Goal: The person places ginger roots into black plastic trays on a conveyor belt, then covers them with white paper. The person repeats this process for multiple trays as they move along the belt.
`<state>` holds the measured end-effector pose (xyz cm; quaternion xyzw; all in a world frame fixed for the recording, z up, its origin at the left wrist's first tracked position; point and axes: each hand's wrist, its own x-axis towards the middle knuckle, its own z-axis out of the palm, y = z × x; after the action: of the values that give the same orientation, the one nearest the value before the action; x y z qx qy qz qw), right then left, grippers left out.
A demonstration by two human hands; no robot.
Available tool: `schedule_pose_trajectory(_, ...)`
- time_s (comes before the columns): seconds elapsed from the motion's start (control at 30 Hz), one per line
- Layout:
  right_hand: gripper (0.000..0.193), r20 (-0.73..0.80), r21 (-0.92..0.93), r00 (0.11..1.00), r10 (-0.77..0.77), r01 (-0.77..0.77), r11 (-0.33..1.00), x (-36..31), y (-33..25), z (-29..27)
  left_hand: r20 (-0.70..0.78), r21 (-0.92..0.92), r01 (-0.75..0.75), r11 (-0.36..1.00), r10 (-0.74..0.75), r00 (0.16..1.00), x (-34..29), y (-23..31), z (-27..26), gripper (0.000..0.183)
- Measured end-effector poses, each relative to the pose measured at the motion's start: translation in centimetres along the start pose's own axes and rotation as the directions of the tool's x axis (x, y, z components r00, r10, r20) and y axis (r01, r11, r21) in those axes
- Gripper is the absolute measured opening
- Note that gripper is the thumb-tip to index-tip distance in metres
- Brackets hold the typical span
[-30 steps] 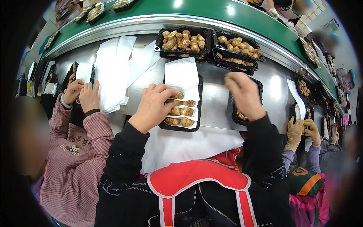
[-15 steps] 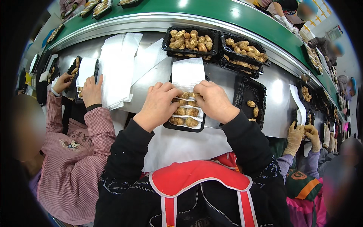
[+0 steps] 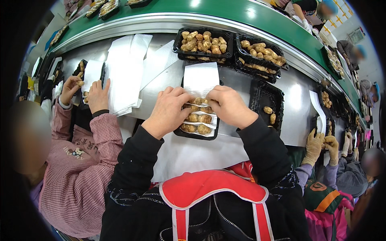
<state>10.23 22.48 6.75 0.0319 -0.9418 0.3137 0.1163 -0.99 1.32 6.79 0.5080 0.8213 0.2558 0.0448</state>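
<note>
A black plastic tray lies right in front of me, holding rows of small brown tubers with folds of a white paper sheet between them. The sheet's loose end stands out past the far side of the tray. My left hand has its bent fingers pressed together at the left end of the farthest row. At the row's right end, my right hand curls its fingers the same way. Both pinch the sheet's edge over the tubers; their fingertips partly hide it.
Trays heaped with tubers stand beyond, before a green conveyor belt. To the right sits a black tray with a few tubers. White paper sheets lie left, beside a co-worker's hands. A gloved co-worker works at right.
My hands stay almost in place at the farthest row, with only a slight shift of the fingers. The left co-worker's one hand now lifts a tuber.
</note>
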Motion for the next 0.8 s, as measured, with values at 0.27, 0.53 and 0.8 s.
schedule_pose_trajectory(0.27, 0.016, -0.034, 0.230, 0.948, 0.318, -0.302, 0.925, 0.3, -0.1, -1.8, 0.001, 0.000, -0.005, 1.000, 0.005, 1.000, -0.1, -0.2, -0.1, 0.029)
schedule_pose_trajectory(0.53, 0.013, -0.016, -0.056, 0.998, 0.055, -0.056, 0.997, 0.1, -0.6, 0.1, 0.006, -0.027, -0.005, 1.000, 0.005, 1.000, 0.0, -0.4, -0.1, 0.028)
schedule_pose_trajectory(0.8, 0.010, -0.002, -0.063, 0.997, 0.079, -0.079, 0.995, -0.1, -0.9, 0.5, 0.061, -0.098, 0.043, 0.994, -0.037, 0.997, 0.9, -1.0, -0.2, 0.019)
